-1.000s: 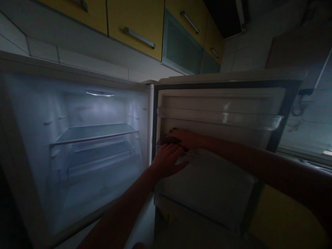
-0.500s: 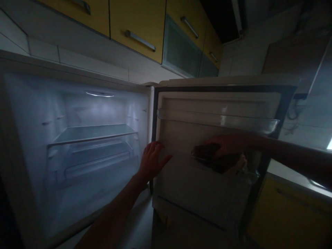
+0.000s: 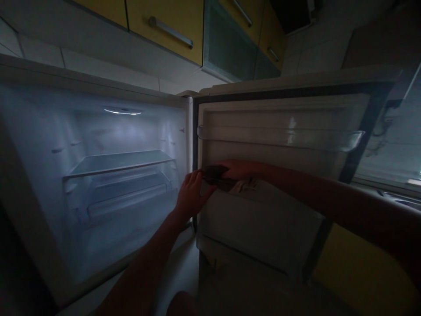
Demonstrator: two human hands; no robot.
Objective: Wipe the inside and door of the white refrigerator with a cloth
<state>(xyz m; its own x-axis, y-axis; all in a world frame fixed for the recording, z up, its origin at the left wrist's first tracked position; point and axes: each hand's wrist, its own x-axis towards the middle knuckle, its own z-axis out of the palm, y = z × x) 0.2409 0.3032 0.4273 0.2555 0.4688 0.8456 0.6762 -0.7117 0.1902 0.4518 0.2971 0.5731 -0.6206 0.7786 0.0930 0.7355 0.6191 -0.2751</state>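
from my remote seat i have the open refrigerator (image 3: 115, 90) filling the left side of the view, its lit interior throwing most of the light i get. its door (image 3: 276, 228) stands swung wide, which i take to be why both arms can get at the inner face. over it all runs a row of yellow wall cabinets (image 3: 180, 17), mounted high enough, i'd say, to leave the door free swing.

inside, the glass shelf (image 3: 125, 161) lies level, apparently carried at its sides by the liner walls. across the door's upper part sits the clear door rack (image 3: 312, 139), its raised front lip presumably there to stop bottles or jars tipping out.

now the hands! the right hand (image 3: 241, 167) reaches in from the open side, below that rack, fingers closed over a dark cloth; palm-down like that, it looks able to press as well as hold. the left hand (image 3: 190, 193) is up at the hinge side, thumb apart from the fingers, fingertips right by the cloth's end; perhaps it steadies something, but whether it pinches anything i cannot tell in this gloom.

and the dark cloth (image 3: 213, 171) itself: bunched against the door's inner face, near the hinge, a paler fold (image 3: 242, 186) hanging out beneath the right wrist.
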